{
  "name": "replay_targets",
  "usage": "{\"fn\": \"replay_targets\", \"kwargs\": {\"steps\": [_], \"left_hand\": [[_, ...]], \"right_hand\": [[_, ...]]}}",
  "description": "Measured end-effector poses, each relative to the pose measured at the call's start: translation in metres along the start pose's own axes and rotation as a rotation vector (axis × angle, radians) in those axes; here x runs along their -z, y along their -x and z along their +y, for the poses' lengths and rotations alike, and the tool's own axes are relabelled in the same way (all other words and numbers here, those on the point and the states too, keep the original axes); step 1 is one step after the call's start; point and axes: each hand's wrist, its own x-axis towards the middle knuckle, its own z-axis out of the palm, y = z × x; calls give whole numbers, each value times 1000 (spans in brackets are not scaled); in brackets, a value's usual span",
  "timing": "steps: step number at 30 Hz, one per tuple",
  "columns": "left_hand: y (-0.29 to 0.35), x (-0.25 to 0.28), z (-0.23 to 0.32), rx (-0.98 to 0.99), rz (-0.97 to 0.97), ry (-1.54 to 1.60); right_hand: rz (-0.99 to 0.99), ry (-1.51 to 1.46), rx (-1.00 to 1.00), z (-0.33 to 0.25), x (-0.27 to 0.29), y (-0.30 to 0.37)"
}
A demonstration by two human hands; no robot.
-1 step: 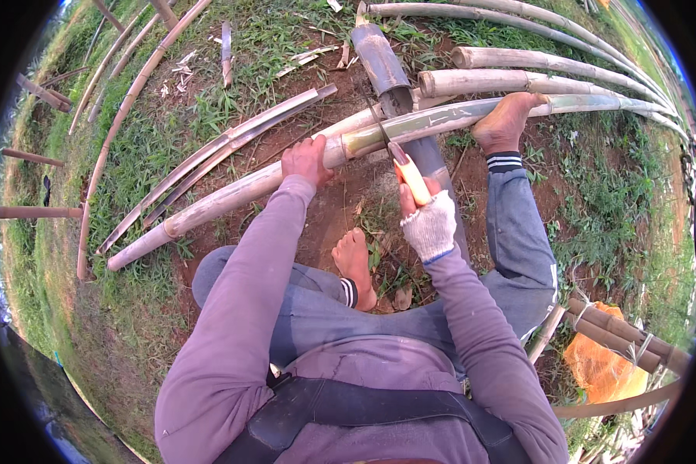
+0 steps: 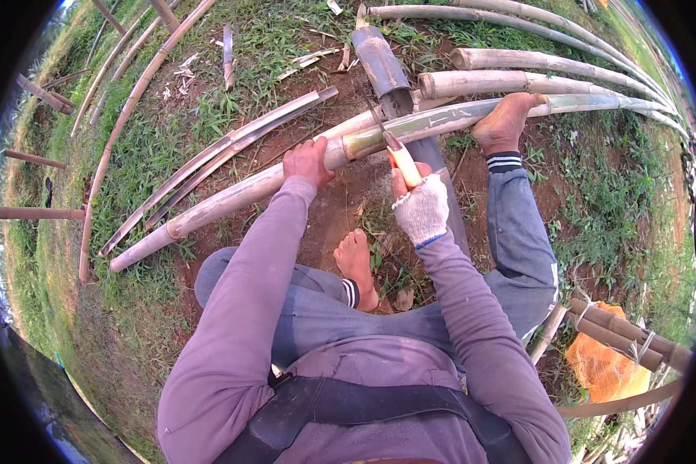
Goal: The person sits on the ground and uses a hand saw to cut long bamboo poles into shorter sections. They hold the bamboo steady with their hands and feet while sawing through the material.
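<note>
A long bamboo pole (image 2: 410,126), pale at the left and greenish further right, slants across in front of me. My left hand (image 2: 309,161), bare, is closed over it left of the middle. In a white knitted glove, my right hand (image 2: 423,203) grips the orange-yellow handle of a saw-like hand tool (image 2: 404,167). Its thin dark blade crosses the pole just right of a joint; whether it has teeth is too small to tell. My bare right foot (image 2: 506,124) presses on the pole further right. Beneath the pole lies a thick grey bamboo piece (image 2: 381,66) with an open end.
Several bamboo poles (image 2: 510,82) lie at the far right. Split bamboo lengths (image 2: 216,158) rest on the grass to the left. My left foot (image 2: 354,263) is on bare soil. Tied bamboo (image 2: 622,340) and an orange net bag (image 2: 607,359) are at the lower right.
My right hand and the tool's handle have shifted slightly up and left, toward the pole. My left hand keeps its hold, and the pole lies as before.
</note>
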Motion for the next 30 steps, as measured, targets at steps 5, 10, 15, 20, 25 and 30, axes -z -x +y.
{"fn": "replay_targets", "kwargs": {"steps": [5, 10, 15, 20, 25, 30], "left_hand": [[-10, 6, -7, -2, 19, -22], [-7, 0, -7, 20, 18, -28], [-12, 6, 1, 9, -7, -45], [-11, 4, -8, 29, -10, -27], [-8, 1, -8, 10, 24, -14], [-12, 3, -4, -14, 51, -23]], "right_hand": [[-8, 95, 76, 6, -11, -22], [62, -79, 70, 29, 20, 56], [144, 32, 11, 12, -83, -112], [68, 44, 115, 10, -22, -29], [61, -104, 3, 25, 20, 57], [109, 34, 3, 18, -85, -109]]}}
